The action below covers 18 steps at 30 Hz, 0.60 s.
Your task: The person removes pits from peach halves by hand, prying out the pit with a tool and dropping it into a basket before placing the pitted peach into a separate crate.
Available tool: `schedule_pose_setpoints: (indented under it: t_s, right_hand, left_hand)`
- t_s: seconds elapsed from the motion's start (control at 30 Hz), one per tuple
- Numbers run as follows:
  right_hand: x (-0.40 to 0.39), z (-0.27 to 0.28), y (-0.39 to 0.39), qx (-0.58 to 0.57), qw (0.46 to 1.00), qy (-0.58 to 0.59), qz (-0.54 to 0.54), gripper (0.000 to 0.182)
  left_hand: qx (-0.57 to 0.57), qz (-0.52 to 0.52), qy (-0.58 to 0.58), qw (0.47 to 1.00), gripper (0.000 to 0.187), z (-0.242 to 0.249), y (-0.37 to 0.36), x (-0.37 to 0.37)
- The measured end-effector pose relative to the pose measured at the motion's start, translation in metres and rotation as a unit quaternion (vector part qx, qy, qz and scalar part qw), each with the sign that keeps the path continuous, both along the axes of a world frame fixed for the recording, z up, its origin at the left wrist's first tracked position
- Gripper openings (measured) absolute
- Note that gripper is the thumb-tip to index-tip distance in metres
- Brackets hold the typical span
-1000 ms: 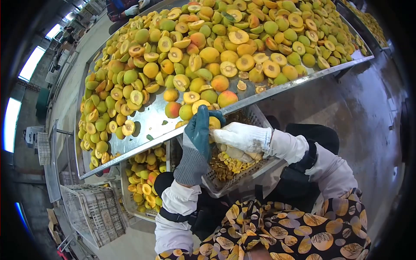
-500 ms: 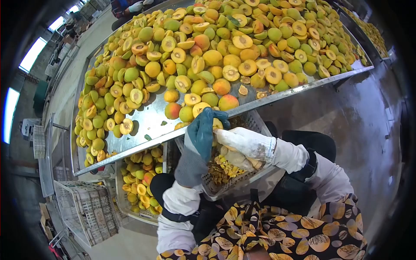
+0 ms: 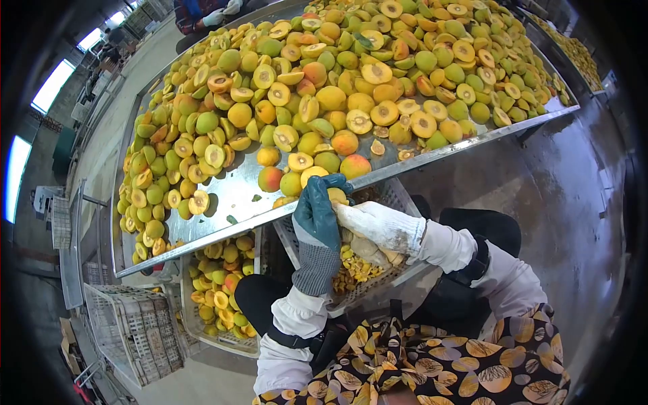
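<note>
Gripping a peach [image 3: 337, 196], the left hand [image 3: 316, 214] in its teal-palmed glove curls its fingers [image 3: 335, 181] over the top of the fruit, so only a small yellow patch shows between the fingertips and the thumb side. The right hand [image 3: 375, 225], in a stained white glove, presses against the same peach from the other side, its fingers closed toward it; whether it grips a tool cannot be made out. Both hands meet just below the near edge of the metal table [image 3: 236, 192], directly above a perforated grey basket [image 3: 388, 280] holding small yellow-orange scraps. What shows of the peach is smooth, pale yellow skin; most of it is hidden by the gloves. On the table lie many whole and halved peaches, green, yellow and blushed red. A 2nd basket [image 3: 219, 334] of halves sits lower left, beside an upturned crate [image 3: 128, 331].
</note>
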State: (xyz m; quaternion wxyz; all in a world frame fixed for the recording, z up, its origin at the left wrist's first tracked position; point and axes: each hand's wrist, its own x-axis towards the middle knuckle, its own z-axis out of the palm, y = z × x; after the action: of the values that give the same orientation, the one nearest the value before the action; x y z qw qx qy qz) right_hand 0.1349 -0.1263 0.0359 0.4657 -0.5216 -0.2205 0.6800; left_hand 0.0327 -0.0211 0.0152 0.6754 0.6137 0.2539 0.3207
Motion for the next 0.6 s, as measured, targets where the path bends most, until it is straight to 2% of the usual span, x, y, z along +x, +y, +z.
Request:
schedule_pose_setpoints:
  t_s: [0.07, 0.17, 0.2, 0.23, 0.33, 0.47, 0.6]
  right_hand:
    - [0.005, -0.004, -0.003, 0.002, 0.992, 0.121, -0.022, 0.059]
    - [0.015, -0.019, -0.003, 0.037, 0.945, 0.323, 0.038, 0.056]
    - [0.016, -0.020, -0.004, 0.043, 0.956, 0.289, 0.020, 0.056]
    - [0.014, -0.021, -0.005, 0.049, 0.965, 0.257, 0.003, 0.056]
    - [0.010, -0.013, -0.003, 0.034, 0.991, 0.127, -0.029, 0.057]
    - [0.007, -0.002, -0.003, -0.006, 1.000, -0.002, -0.028, 0.055]
    - [0.007, -0.005, -0.002, -0.006, 0.997, -0.070, -0.011, 0.064]
  left_hand:
    - [0.139, 0.001, 0.012, 0.990, 0.040, 0.006, 0.000, 0.002]
    - [0.334, -0.012, -0.026, 0.942, 0.041, -0.001, 0.014, 0.004]
    - [0.397, -0.019, -0.046, 0.916, 0.041, -0.004, 0.018, 0.006]
    - [0.391, -0.016, -0.037, 0.920, 0.043, -0.002, 0.017, 0.007]
    - [0.134, -0.026, -0.052, 0.989, 0.048, -0.005, 0.002, 0.008]
    - [0.088, 0.039, -0.054, 0.994, 0.055, -0.008, -0.007, 0.014]
    - [-0.027, 0.045, -0.046, 0.998, 0.054, -0.002, -0.013, 0.015]
